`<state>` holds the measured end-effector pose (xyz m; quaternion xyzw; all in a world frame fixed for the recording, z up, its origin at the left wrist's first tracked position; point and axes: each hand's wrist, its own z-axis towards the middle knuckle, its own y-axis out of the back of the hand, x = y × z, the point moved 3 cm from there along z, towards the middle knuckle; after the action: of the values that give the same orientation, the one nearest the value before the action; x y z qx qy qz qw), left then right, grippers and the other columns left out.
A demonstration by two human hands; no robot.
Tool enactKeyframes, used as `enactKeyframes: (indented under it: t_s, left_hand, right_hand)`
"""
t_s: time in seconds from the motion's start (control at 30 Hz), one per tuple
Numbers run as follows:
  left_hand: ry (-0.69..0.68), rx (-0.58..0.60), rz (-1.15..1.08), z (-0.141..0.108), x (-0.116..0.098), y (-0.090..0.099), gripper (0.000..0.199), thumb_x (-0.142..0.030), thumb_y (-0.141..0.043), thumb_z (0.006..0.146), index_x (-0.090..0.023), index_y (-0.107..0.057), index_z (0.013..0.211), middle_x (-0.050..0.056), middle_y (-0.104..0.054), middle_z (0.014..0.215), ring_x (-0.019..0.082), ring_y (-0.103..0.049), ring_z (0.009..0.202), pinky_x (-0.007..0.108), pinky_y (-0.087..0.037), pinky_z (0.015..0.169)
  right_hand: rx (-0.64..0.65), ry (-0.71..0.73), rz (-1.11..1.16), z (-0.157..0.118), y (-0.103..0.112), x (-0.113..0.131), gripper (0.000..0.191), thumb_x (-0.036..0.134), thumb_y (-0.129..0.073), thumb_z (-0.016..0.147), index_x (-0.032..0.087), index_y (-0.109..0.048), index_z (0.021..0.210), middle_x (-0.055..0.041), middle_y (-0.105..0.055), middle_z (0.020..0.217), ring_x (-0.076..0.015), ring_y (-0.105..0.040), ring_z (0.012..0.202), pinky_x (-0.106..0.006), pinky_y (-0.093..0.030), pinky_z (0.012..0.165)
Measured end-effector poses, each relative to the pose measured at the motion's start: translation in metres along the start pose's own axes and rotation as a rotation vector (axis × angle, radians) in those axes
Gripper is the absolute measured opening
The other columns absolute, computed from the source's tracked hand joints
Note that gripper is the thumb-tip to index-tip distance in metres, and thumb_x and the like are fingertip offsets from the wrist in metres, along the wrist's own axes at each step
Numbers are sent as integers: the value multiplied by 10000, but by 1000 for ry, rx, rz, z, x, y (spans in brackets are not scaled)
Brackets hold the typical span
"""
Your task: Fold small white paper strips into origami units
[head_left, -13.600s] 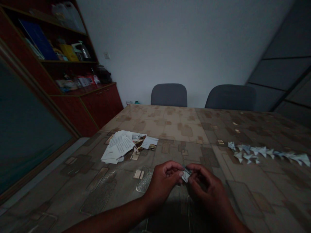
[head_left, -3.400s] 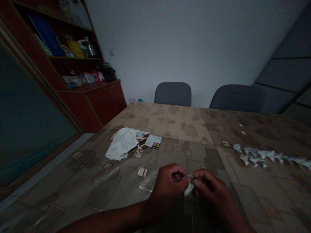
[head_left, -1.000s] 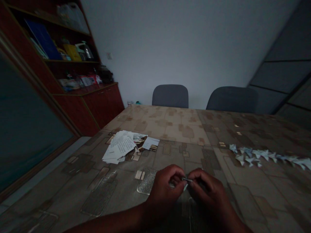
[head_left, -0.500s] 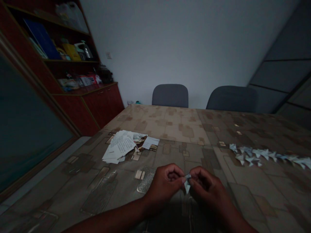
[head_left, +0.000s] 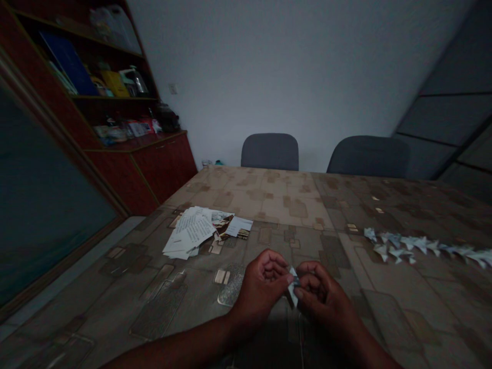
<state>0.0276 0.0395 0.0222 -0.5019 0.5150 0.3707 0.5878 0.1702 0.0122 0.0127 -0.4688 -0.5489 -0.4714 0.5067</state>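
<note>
Fingers (head_left: 280, 272) | left hand (head_left: 261, 289), right hand (head_left: 321, 292) | folded paper (head_left: 292, 288) pinched between

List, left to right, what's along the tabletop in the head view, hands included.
pile of loose papers → left hand → folded paper piece → right hand → row of folded paper shapes

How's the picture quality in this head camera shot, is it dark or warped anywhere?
In the head view, everything is dim, with the left hand and right hand deep in shadow. The red wooden cabinet leans from wide-angle distortion, and the folded paper piece is too small to show much detail.
</note>
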Motion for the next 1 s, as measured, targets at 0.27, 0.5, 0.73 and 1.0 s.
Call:
enactKeyframes:
  t_s: [0.27, 0.5, 0.73, 1.0]
  left_hand:
    - [49, 78, 12, 0, 0, 2, 317, -301, -795, 649, -145, -595, 839, -10, -600, 697, 111, -556, 621, 215, -427, 599]
    - [24, 40, -131, 4, 3, 4, 321, -287, -780, 678, -149, -563, 870, -34, -589, 655, 106, -571, 585, 223, -440, 596]
    - [-10, 15, -121, 3, 3, 5, 315, -283, -765, 699, -157, -568, 910, -31, -589, 683, 114, -576, 627, 225, -438, 619]
    - [18, 54, 12, 5, 0, 7, 318, -250, -766, 657, -145, -612, 915, -10, -600, 719, 117, -567, 645, 222, -427, 618]
  right_hand:
    - [-23, 7, 54, -2, 2, 0, 344, 439, -696, 760, 229, -489, 936, 46, -561, 654, -138, -532, 565, -232, -382, 519]
    - [-15, 5, 69, -1, 3, -1, 355, 565, -550, 848, 220, -524, 928, 30, -567, 609, -152, -540, 564, -267, -417, 565]
    - [33, -57, 89, 0, -2, 0, 348, 525, -653, 744, 226, -509, 847, 11, -578, 618, -139, -519, 523, -255, -387, 506]
    - [-44, 112, -169, -1, 4, 6, 190, 278, -627, 736, 235, -509, 878, 56, -516, 582, -132, -507, 521, -228, -353, 478]
